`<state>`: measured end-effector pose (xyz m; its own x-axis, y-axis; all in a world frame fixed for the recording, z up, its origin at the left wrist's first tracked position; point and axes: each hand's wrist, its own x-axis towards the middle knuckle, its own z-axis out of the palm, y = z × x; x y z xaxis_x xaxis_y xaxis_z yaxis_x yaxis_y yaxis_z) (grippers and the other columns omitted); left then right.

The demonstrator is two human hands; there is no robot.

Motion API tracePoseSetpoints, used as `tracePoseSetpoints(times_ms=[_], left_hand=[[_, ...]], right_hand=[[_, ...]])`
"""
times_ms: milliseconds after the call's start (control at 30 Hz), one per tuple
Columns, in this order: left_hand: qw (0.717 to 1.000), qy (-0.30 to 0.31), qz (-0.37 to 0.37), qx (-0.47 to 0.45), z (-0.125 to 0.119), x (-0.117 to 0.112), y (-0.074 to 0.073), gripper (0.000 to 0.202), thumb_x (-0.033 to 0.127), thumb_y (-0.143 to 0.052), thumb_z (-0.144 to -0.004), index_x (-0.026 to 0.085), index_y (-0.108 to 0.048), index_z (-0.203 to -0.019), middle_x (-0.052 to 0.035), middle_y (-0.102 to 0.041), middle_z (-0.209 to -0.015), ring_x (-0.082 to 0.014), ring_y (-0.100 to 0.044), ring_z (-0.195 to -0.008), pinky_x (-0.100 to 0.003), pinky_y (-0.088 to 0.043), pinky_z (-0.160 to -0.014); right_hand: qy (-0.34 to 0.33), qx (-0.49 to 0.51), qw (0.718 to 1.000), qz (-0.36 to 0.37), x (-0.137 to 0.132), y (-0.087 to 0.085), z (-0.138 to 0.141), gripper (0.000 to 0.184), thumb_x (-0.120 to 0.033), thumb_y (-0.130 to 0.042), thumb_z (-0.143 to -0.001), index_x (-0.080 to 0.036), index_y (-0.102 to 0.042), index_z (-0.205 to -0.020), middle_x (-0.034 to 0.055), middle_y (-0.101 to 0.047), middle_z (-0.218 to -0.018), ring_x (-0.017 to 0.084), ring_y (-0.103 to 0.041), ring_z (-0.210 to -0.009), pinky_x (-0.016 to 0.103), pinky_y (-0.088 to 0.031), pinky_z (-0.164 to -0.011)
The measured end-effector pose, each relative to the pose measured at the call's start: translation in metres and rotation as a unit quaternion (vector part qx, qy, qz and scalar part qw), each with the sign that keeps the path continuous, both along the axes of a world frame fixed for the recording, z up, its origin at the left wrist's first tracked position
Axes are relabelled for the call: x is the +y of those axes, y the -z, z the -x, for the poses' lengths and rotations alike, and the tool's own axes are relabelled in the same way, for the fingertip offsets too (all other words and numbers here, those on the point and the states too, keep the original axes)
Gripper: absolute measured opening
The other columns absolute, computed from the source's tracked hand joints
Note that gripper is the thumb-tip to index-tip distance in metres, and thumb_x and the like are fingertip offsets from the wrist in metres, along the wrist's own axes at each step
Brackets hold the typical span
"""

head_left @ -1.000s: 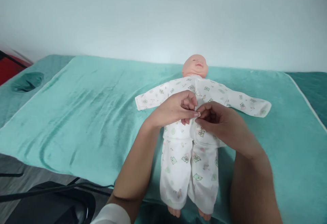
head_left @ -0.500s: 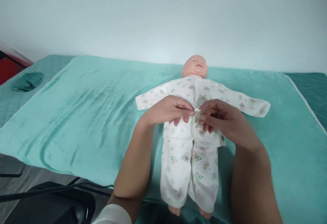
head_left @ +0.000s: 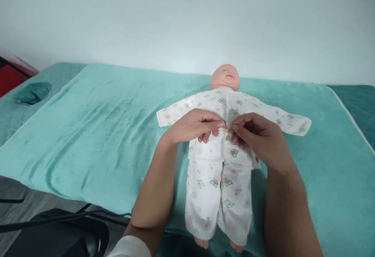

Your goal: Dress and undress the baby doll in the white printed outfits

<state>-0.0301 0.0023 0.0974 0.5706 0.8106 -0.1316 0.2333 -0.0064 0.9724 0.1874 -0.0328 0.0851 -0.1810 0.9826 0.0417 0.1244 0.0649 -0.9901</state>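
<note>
A baby doll (head_left: 225,77) lies on its back, dressed in a white printed shirt (head_left: 206,151) and matching trousers (head_left: 202,198). Its sleeves stretch out to both sides. My left hand (head_left: 199,126) pinches one front edge of the shirt at the middle of the chest, thumb against forefinger. From the other side, my right hand (head_left: 253,132) pinches the facing edge, its fingertips almost meeting those of the left. Whatever fastener lies between the fingertips is too small and covered to make out. The doll's feet poke out below the trouser legs.
The doll rests on a padded table with a light green cover (head_left: 102,140). A dark oval hole (head_left: 32,93) is at the table's left end. Behind runs a pale wall (head_left: 187,22). A black chair (head_left: 58,235) stands at the lower left.
My right hand's fingers have closed into a tighter pinch and moved slightly up the shirt front, nearer to my left fingertips. My left hand keeps its pinch.
</note>
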Motion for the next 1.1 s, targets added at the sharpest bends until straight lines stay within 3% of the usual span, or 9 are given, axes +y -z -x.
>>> tracePoseSetpoints(times_ms=[133, 233, 300, 433, 533, 633, 767, 967, 1100], left_hand=[[0.986, -0.122, -0.065, -0.094, -0.005, 0.005, 0.013, 0.026, 0.043, -0.064, -0.093, 0.018, -0.069, -0.089, -0.0013, -0.068, -0.076, -0.0097, -0.062, -0.058, -0.022, -0.049, -0.052], [0.946, -0.251, -0.184, -0.087, -0.007, 0.014, 0.027, 0.025, 0.043, -0.061, -0.095, 0.019, -0.071, -0.094, -0.0035, -0.072, -0.087, -0.0128, -0.067, -0.076, -0.024, -0.053, -0.064], [0.915, -0.291, -0.273, -0.059, -0.01, 0.022, 0.035, 0.025, 0.043, -0.058, -0.097, 0.022, -0.071, -0.103, -0.005, -0.073, -0.104, -0.0161, -0.069, -0.096, -0.028, -0.057, -0.078], [0.892, -0.209, -0.401, -0.022, -0.019, 0.034, 0.046, 0.038, 0.043, -0.042, -0.104, 0.025, -0.063, -0.129, -0.0078, -0.063, -0.141, -0.0214, -0.056, -0.134, -0.042, -0.046, -0.114], [0.9, -0.132, -0.415, 0.026, -0.025, 0.038, 0.048, 0.045, 0.043, -0.033, -0.106, 0.026, -0.054, -0.143, -0.0058, -0.057, -0.151, -0.0219, -0.043, -0.148, -0.046, -0.035, -0.124], [0.904, -0.122, -0.401, 0.078, -0.027, 0.038, 0.047, 0.048, 0.044, -0.031, -0.107, 0.026, -0.051, -0.147, -0.0037, -0.056, -0.152, -0.0222, -0.04, -0.15, -0.046, -0.033, -0.125], [0.9, -0.13, -0.403, 0.101, -0.027, 0.037, 0.044, 0.046, 0.043, -0.033, -0.106, 0.024, -0.055, -0.143, -0.0053, -0.059, -0.148, -0.0223, -0.049, -0.142, -0.045, -0.037, -0.122], [0.895, -0.129, -0.417, 0.093, -0.028, 0.038, 0.044, 0.044, 0.04, -0.034, -0.106, 0.023, -0.059, -0.139, -0.0054, -0.064, -0.142, -0.0204, -0.052, -0.137, -0.042, -0.038, -0.121], [0.89, -0.156, -0.418, 0.088, -0.028, 0.039, 0.054, 0.045, 0.043, -0.034, -0.106, 0.022, -0.058, -0.138, -0.0066, -0.062, -0.144, -0.0204, -0.052, -0.138, -0.042, -0.038, -0.121]], right_hand=[[0.061, 0.068, 0.995, -0.05, 0.005, 0.006, -0.002, 0.009, -0.029, -0.073, -0.088, -0.021, -0.068, -0.088, 0.001, -0.069, -0.077, 0.012, -0.063, -0.06, 0.023, -0.052, -0.05], [0.148, 0.103, 0.977, -0.109, 0.013, 0.016, -0.003, 0.006, -0.025, -0.073, -0.087, -0.022, -0.069, -0.089, 0.0012, -0.07, -0.086, 0.013, -0.066, -0.071, 0.026, -0.056, -0.062], [0.194, 0.102, 0.965, -0.147, 0.018, 0.023, -0.002, 0.005, -0.024, -0.071, -0.087, -0.022, -0.07, -0.092, 0.0022, -0.072, -0.097, 0.015, -0.069, -0.088, 0.03, -0.059, -0.076], [0.197, 0.023, 0.962, -0.188, 0.023, 0.032, 0.004, 0.019, -0.028, -0.065, -0.092, -0.026, -0.07, -0.111, 0.0029, -0.069, -0.125, 0.02, -0.062, -0.122, 0.043, -0.051, -0.109], [0.137, -0.08, 0.965, -0.208, 0.024, 0.033, 0.007, 0.032, -0.034, -0.062, -0.096, -0.028, -0.066, -0.126, 0.0046, -0.06, -0.142, 0.022, -0.053, -0.135, 0.049, -0.041, -0.12], [0.089, -0.146, 0.957, -0.233, 0.026, 0.034, 0.008, 0.039, -0.04, -0.059, -0.098, -0.028, -0.062, -0.136, 0.006, -0.053, -0.151, 0.024, -0.045, -0.144, 0.052, -0.034, -0.124], [0.068, -0.175, 0.953, -0.236, 0.028, 0.035, 0.006, 0.043, -0.045, -0.055, -0.1, -0.03, -0.059, -0.14, 0.0046, -0.05, -0.154, 0.025, -0.041, -0.146, 0.054, -0.031, -0.125], [0.063, -0.192, 0.951, -0.233, 0.04, 0.035, 0.003, 0.045, -0.049, -0.053, -0.1, -0.029, -0.06, -0.14, 0.0052, -0.052, -0.153, 0.024, -0.043, -0.145, 0.051, -0.032, -0.125], [0.052, -0.173, 0.958, -0.224, 0.056, 0.038, 0.001, 0.048, -0.054, -0.054, -0.098, -0.027, -0.063, -0.137, 0.0061, -0.057, -0.147, 0.024, -0.049, -0.14, 0.05, -0.036, -0.122]])
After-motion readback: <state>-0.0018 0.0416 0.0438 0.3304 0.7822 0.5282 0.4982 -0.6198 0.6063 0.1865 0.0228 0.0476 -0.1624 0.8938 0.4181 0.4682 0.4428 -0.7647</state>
